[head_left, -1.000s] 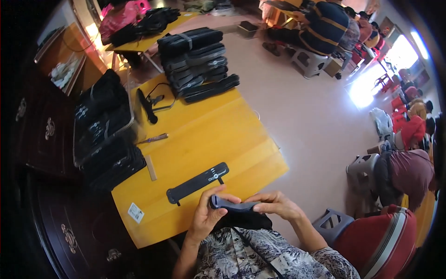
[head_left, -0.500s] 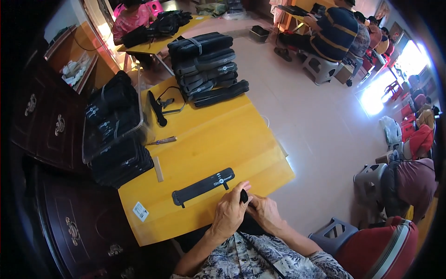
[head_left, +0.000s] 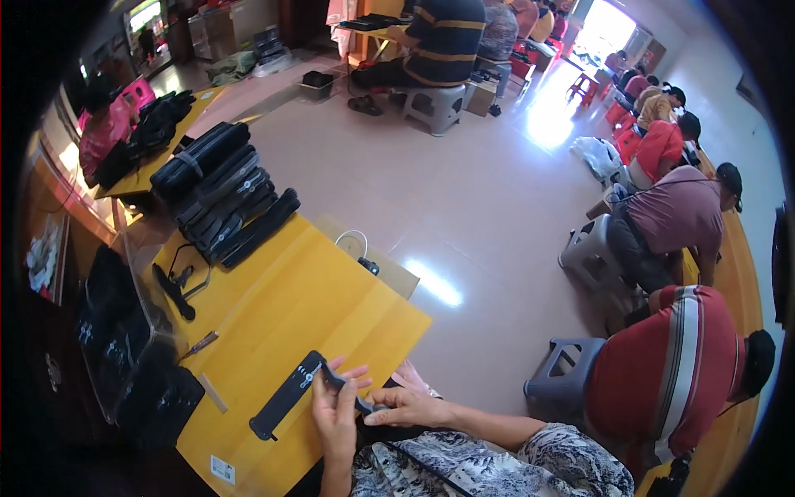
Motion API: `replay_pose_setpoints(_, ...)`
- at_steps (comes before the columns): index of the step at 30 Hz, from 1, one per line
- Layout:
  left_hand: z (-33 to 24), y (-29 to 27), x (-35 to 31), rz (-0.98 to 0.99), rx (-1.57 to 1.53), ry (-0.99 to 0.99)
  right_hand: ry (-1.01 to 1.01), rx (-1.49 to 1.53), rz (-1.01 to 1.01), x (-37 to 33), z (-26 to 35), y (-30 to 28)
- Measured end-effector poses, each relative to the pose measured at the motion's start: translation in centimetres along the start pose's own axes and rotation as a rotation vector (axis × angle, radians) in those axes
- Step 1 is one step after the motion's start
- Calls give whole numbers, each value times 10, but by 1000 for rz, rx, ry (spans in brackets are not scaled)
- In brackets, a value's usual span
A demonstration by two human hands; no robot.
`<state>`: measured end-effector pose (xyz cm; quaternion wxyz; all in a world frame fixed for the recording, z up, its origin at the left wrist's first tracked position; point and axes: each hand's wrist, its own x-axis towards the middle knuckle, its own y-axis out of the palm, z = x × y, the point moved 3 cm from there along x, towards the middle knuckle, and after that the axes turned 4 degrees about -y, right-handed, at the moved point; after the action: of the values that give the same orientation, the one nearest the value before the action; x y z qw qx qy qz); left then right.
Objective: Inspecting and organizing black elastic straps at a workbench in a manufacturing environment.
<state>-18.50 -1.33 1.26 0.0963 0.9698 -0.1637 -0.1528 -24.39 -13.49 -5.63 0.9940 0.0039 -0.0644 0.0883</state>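
Head view: left hand [head_left: 335, 412], fingers spread, and right hand [head_left: 411, 407], pinching, grasp a curved dark strip [head_left: 333, 378] between them by the yellow table [head_left: 331, 290]'s near edge. Black panel [head_left: 287, 399]: flat on table, just beside left hand.

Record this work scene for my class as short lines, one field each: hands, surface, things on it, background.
Left hand: fingers extended, at one end of a dark curved strip
Right hand: pinching the strip's other end
Surface: yellow table
Beside left hand: flat black piece
Far end: stack of black bundles
Near edge: white label
Background: seated people
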Motion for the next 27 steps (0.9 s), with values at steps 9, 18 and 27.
replay_pose_setpoints(9, 15, -10, -5, -72, 268, 68, 148, -432, 182, 7, 6, 0)
replay_pose_setpoints(18, 18, 17, -12, -48, 24, 232, -99, -629, -319, -23, 48, -18)
replay_pose_setpoints(27, 14, 8, 3, 183, -319, -55, 767, 1285, 55, -30, 49, -13)
